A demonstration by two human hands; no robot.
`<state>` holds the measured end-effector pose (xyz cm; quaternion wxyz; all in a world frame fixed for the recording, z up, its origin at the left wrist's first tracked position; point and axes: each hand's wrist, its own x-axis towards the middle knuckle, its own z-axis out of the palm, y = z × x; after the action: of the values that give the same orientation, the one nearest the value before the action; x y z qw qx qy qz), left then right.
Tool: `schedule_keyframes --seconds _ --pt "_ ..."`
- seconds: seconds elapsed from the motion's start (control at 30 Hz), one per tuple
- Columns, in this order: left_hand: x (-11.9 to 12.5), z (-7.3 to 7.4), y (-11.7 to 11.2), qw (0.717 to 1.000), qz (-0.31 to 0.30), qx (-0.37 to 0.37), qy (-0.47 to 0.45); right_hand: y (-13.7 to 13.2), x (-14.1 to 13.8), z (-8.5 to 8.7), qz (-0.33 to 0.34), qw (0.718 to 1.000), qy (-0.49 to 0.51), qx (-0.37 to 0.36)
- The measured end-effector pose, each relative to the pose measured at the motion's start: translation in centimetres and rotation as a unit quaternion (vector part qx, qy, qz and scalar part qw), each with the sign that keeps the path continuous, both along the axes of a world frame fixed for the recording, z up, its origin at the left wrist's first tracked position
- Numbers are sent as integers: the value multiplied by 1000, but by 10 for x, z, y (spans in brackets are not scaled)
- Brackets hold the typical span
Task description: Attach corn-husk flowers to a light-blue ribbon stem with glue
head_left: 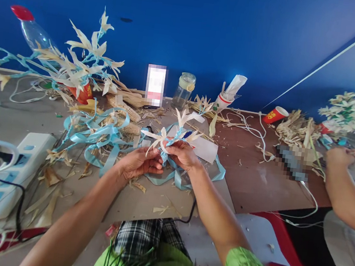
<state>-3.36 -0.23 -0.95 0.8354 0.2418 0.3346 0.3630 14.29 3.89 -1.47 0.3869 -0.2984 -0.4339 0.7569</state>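
A spray of pale corn-husk flowers [183, 118], its stem bound in light blue ribbon, is held up between my hands over the table. My right hand [183, 153] grips the blue-wrapped stem just under the blooms. My left hand [139, 163] is closed at the lower left, its thumb and fingers pinching the base of the stem where a petal hangs down. Blue ribbon [112, 140] lies in loose loops to the left, and more of it trails below my hands. Corn cobs [125, 111] rest behind the loops. The fingertips partly hide the stem.
Finished husk flowers [85, 67] stand in a red cup at the back left, near a clear bottle [36, 33]. A power strip [13, 177] with cables fills the front left. A glass jar [184, 90] stands by the wall. At right are another person's hands [339, 159].
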Motion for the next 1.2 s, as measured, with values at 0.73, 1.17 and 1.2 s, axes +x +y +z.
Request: schedule_keyframes --seconds 0.73,1.17,1.2 --pt "12 -4 -2 995 94 10 38 -2 -9 -5 -89 972 -158 148" --pt "24 -4 -1 946 173 137 237 -4 -20 -15 -109 958 -208 167" --pt "24 -5 -1 944 182 139 236 -4 -21 -16 -115 958 -207 161"
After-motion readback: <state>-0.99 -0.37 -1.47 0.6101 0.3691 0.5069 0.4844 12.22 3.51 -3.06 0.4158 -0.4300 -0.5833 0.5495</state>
